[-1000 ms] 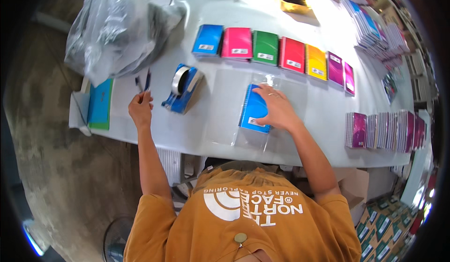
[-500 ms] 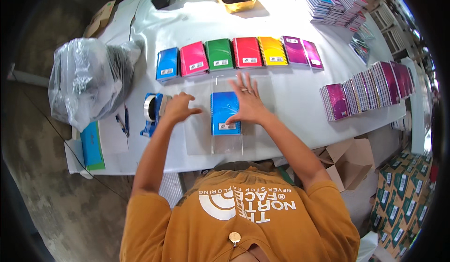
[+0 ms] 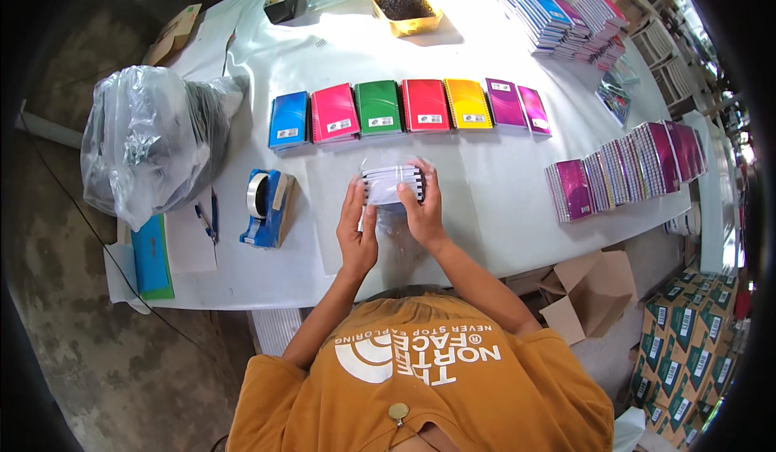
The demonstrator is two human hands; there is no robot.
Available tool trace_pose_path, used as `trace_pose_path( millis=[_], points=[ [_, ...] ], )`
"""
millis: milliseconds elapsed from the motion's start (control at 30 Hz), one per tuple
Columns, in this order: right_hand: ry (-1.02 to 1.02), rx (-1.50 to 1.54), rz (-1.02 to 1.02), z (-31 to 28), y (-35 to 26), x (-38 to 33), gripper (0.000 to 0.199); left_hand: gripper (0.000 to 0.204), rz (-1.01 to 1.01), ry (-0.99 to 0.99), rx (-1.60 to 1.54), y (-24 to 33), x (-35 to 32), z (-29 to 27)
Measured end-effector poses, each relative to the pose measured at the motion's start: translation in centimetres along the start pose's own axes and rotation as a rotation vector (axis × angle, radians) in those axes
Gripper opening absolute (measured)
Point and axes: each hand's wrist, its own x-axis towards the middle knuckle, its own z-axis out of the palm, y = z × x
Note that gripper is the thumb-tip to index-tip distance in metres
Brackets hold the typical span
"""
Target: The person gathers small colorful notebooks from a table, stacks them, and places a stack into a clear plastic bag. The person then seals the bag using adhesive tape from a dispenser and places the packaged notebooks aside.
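A single head-worn fisheye view looks steeply down from above the person, close over an orange shirt (image 3: 420,387) at lower centre. It faces forward across the white surface (image 3: 501,201), which fills the upper frame; edges curve toward the dark round rim.

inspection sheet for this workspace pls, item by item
surface: white table, mostly covered
job's things: stack of notebooks stood on edge, half in a clear bag, held by left hand and right hand
clutter: row of seven coloured notebooks; more stacks at right and far end; tape dispenser; pens; yellow tray; big plastic bag
fingers: both hands closed around the stack
cables: nothing seen
surroundings: cartons on the floor at right; concrete floor
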Motion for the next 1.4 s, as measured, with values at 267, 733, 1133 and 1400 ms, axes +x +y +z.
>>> trace_pose_path(
  millis=[267, 733, 1133, 1400],
  points=[
    [0.178, -0.720, -0.187, 0.8, -2.5, -0.5, 0.049, 0.042, 0.283, -0.178, 0.733, 3.4, -0.1, 0.4],
    [-0.022, -0.701, -0.618, -1.0, -3.1, -1.7, 0.031, 0.024, 0.098, -0.590, 0.357, 2.5, 8.7, -1.3],
    [-0.012, -0.647, -0.626, -1.9, -1.3, -1.6, 0.021, 0.025, 0.184, 0.184, 0.858, 2.2, 3.7, -11.9],
    [0.020, -0.647, -0.639, -0.9, -1.4, -1.7, 0.019, 0.050, -0.995, 0.123, 0.120, -1.4, 1.3, -20.1]
  ],
)
